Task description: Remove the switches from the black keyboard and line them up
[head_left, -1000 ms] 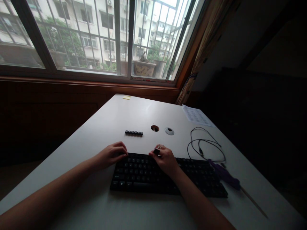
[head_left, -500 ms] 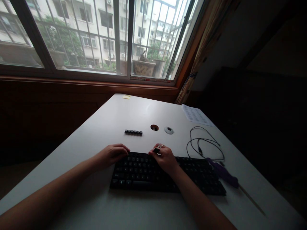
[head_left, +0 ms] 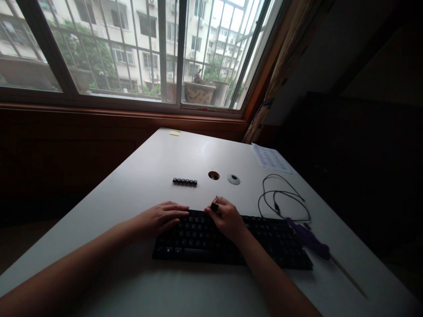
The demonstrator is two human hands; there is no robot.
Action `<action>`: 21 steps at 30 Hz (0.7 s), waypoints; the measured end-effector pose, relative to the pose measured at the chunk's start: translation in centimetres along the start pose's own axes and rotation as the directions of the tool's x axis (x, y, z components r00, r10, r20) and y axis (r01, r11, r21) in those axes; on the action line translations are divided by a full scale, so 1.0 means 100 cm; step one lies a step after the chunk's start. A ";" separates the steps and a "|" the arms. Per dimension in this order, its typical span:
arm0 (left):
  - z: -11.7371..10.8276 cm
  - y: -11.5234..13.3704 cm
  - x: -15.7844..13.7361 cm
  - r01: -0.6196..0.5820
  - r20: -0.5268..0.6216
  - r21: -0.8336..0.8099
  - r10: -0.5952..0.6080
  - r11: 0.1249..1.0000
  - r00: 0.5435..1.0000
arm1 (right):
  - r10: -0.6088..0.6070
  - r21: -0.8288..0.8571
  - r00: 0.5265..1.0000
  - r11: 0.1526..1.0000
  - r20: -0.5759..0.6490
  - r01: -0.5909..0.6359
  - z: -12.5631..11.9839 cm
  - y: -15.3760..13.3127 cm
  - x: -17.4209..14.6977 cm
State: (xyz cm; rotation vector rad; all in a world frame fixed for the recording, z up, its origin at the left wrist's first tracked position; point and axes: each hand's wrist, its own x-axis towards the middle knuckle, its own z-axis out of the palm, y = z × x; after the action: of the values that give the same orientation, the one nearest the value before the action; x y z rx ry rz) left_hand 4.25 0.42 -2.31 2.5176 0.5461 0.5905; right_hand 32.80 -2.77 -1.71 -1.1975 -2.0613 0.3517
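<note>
Our R hand had a small black cap pinched in its fingertips, approx over the kbd top edge; L hand lay flat on kbd top-left, fingers loose, gripping nothing; cap row sat beyond on desk; we reckoned cap light, stiff, prob. slippery; best held by opp. sides.

Left fingers outstretched (right fingers snugly curled)
</note>
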 end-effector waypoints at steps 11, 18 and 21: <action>0.002 -0.002 -0.001 -0.010 0.005 0.007 0.010 1.000 1.000 | -0.035 0.012 0.999 0.999 0.010 0.034 -0.002 -0.001 -0.001; 0.003 -0.003 -0.001 -0.002 0.030 0.031 0.001 1.000 1.000 | -0.061 0.040 0.997 0.997 -0.038 0.062 -0.004 -0.006 -0.002; 0.002 -0.002 0.000 -0.001 0.036 0.022 0.001 1.000 0.999 | 0.001 0.129 0.996 0.992 -0.084 0.010 -0.003 -0.001 0.000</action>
State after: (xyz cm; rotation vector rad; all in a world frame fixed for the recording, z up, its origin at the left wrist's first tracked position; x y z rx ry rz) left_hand 4.25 0.53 -2.55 2.5440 0.5410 0.5415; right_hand 32.96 -2.87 -1.46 -1.1106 -1.9385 0.4190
